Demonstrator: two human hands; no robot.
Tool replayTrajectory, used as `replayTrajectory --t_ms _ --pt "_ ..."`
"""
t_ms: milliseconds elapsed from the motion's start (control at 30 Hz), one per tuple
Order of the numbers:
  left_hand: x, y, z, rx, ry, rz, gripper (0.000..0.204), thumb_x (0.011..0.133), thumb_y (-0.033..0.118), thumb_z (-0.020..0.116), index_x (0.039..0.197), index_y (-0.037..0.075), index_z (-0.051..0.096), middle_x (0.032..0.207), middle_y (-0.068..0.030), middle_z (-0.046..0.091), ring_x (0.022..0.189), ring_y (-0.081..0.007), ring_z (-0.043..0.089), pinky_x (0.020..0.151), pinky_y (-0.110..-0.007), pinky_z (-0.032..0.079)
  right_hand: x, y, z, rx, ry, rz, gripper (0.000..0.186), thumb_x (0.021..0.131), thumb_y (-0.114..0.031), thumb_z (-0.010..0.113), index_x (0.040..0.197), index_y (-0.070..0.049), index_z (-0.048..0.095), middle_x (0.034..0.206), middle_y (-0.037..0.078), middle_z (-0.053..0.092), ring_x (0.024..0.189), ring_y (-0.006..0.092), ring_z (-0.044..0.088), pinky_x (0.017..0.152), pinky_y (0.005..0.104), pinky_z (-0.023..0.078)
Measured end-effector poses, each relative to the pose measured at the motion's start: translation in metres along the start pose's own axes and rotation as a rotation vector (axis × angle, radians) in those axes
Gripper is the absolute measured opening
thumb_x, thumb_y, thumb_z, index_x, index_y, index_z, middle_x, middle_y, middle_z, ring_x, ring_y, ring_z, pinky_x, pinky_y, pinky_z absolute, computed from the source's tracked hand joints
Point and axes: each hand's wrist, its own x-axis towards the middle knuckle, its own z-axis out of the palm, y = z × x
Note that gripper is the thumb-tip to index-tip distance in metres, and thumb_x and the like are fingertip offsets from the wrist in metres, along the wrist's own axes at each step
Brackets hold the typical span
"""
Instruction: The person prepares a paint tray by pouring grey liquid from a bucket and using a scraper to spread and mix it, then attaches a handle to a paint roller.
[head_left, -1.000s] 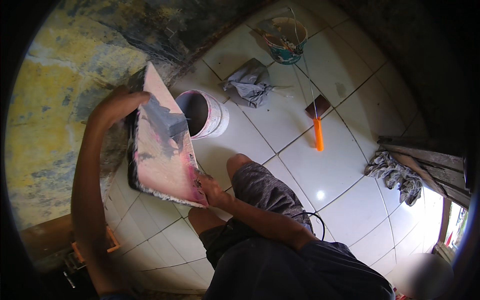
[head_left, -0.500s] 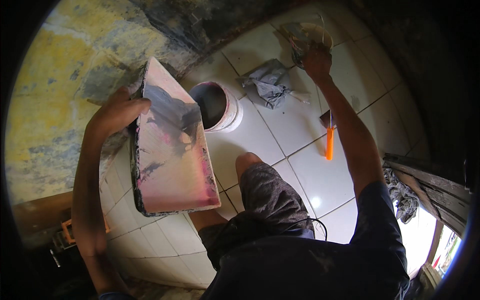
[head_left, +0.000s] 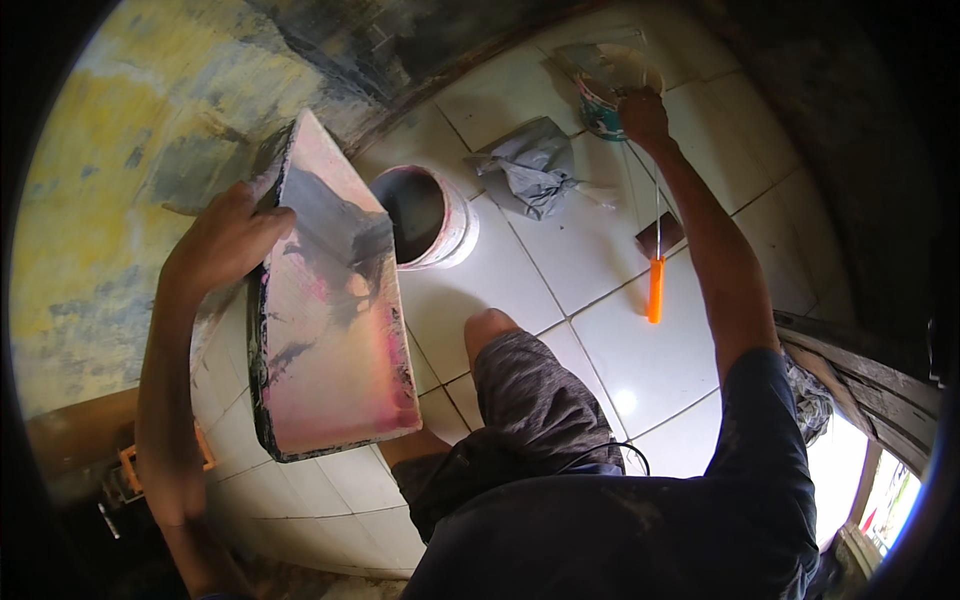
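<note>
Held in my left hand (head_left: 228,240), gripping its left edge, is a tilted paint tray (head_left: 340,350), pink-stained with grey smears and a dark crusted rim. Beside it stands a white bucket (head_left: 455,235) with a dark inside. My right hand (head_left: 642,118) is stretched out to a small green bucket (head_left: 597,115), its fingers curled at the front rim; what they hold is hidden. Below that hand a paint roller (head_left: 656,290) with an orange handle and long wire shaft lies on the tiles. A crumpled grey bag (head_left: 525,170) lies between the buckets.
A stained yellow and grey wall (head_left: 110,220) rises at my left, with an orange object (head_left: 140,460) low beside it. Weathered wooden boards (head_left: 860,375) and a crumpled cloth (head_left: 810,400) are at the right. My bare knee and shorts are over the white floor tiles (head_left: 540,260).
My right hand has left the tray's right edge and reached up to the green bucket. The tray, still in my left hand, has turned slightly and sits a little lower in view.
</note>
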Motion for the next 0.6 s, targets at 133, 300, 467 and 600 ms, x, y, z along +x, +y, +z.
replayTrajectory --t_ms 133,300,467,600 --pt "0.008 -0.013 0.002 0.101 -0.052 0.039 0.036 0.074 0.015 0.050 0.106 -0.003 0.051 0.067 -0.0164 0.051 0.061 -0.0242 0.048 0.062 -0.036 0.041 -0.001 0.023 0.018 0.144 0.163 -0.107 0.018 0.079 -0.017 0.051 0.083 -0.003 0.062 0.085 0.015 0.061 0.072 0.0292 0.059 0.067 0.0395 0.050" --pt "0.003 -0.010 0.005 0.105 0.019 0.020 0.016 0.075 0.009 0.050 0.087 -0.002 0.050 0.073 -0.0201 0.054 0.066 -0.0297 0.052 0.062 -0.039 0.043 -0.052 -0.026 -0.031 0.652 0.100 0.205 0.023 0.081 -0.014 0.052 0.097 0.001 0.056 0.091 0.022 0.059 0.082 0.0376 0.058 0.072 0.0424 0.048" --pt "0.000 -0.022 0.007 -0.032 0.050 0.083 0.010 0.076 0.006 0.049 0.081 -0.002 0.051 0.078 -0.0260 0.055 0.066 -0.0333 0.052 0.062 -0.040 0.043 -0.126 -0.116 -0.098 1.127 0.140 -0.134 0.037 0.078 -0.003 0.055 0.115 -0.004 0.050 0.097 0.022 0.059 0.084 0.0400 0.058 0.069 0.0409 0.050" --pt "0.003 -0.028 0.012 -0.170 0.060 -0.063 0.037 0.074 0.013 0.049 0.107 -0.002 0.053 0.071 -0.0222 0.051 0.061 -0.0266 0.048 0.061 -0.037 0.041 -0.134 -0.184 -0.149 1.429 -0.052 -0.272 0.042 0.074 0.000 0.054 0.115 -0.005 0.051 0.096 0.019 0.060 0.081 0.0368 0.061 0.070 0.0395 0.050"
